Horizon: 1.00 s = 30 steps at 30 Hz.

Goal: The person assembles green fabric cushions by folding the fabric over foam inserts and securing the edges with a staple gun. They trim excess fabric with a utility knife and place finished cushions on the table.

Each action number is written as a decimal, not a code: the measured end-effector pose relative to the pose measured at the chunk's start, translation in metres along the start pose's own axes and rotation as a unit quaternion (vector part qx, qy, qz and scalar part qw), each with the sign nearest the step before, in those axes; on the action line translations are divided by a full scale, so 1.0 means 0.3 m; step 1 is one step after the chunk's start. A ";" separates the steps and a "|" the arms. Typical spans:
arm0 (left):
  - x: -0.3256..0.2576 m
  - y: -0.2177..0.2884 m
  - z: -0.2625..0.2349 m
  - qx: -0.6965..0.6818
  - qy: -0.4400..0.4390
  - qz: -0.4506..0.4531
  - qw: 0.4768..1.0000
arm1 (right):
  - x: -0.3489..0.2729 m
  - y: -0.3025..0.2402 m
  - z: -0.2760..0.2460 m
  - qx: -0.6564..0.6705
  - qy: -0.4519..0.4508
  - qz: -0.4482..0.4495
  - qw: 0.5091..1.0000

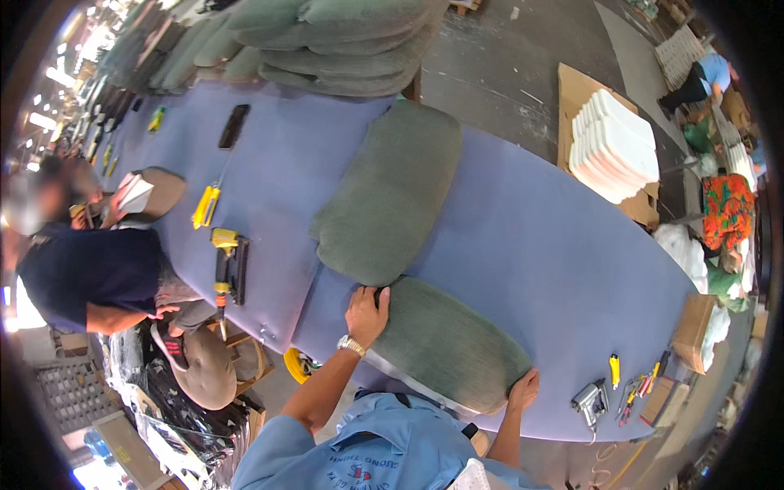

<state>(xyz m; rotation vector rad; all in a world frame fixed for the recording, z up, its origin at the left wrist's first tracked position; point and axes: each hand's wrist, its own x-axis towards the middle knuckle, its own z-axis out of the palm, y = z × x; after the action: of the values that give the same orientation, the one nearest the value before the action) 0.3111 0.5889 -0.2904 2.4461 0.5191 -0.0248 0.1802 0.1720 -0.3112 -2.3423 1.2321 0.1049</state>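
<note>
Cushion (pixel 445 343), green and oblong, lies at the near edge of the blue surface (pixel 539 237), gripped at both ends: the left hand (pixel 366 313) presses flat on its far-left corner, the right hand (pixel 523 389) curls over its right end, each grip holding the cushion steady. A second green cushion (pixel 390 189) lies just beyond. A staple gun (pixel 590 402) rests near the right hand

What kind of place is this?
Probably an upholstery or furniture workshop. Both hands grip a green seat cushion on a long blue worktable, a staple gun lies nearby, and more green cushions are stacked behind.
</note>
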 end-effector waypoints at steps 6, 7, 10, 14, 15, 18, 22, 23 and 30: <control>-0.025 0.045 -0.254 -0.212 -0.355 -0.182 0.892 | 0.035 0.007 -0.112 0.038 0.023 -0.019 0.999; -0.035 0.027 -0.243 -0.310 -0.349 -0.195 0.862 | 0.082 -0.057 -0.152 0.062 -0.004 -0.024 0.998; -0.021 0.069 -0.235 -0.501 -0.352 -0.152 0.776 | 0.166 -0.321 -0.228 0.155 0.031 -0.026 0.987; 0.117 0.374 -0.514 -0.436 -0.302 0.250 0.810 | 0.462 -0.534 -0.332 0.580 -0.058 -0.033 0.812; 0.119 0.462 -0.609 -0.382 -0.233 0.385 0.807 | 0.463 -0.667 -0.361 0.647 -0.129 -0.090 0.746; 0.028 0.603 -0.659 -0.223 -0.049 0.602 0.765 | 0.417 -0.821 -0.374 0.660 -0.220 -0.122 0.708; -0.073 0.585 -0.434 -0.087 -0.060 0.619 0.778 | 0.360 -0.896 -0.266 0.551 -0.263 -0.087 0.787; -0.111 0.531 -0.353 -0.061 -0.120 0.582 0.802 | 0.331 -0.812 -0.150 0.544 -0.297 -0.026 0.784; -0.244 0.051 -0.124 -0.163 -0.299 0.185 0.922 | 0.020 -0.661 0.147 0.639 -0.321 0.133 0.686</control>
<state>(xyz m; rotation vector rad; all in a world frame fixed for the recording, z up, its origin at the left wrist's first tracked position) 0.2454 0.5734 -0.2413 2.0249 -0.2007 -0.4725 0.3478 0.2815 -0.2755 -0.7559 0.7776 0.0963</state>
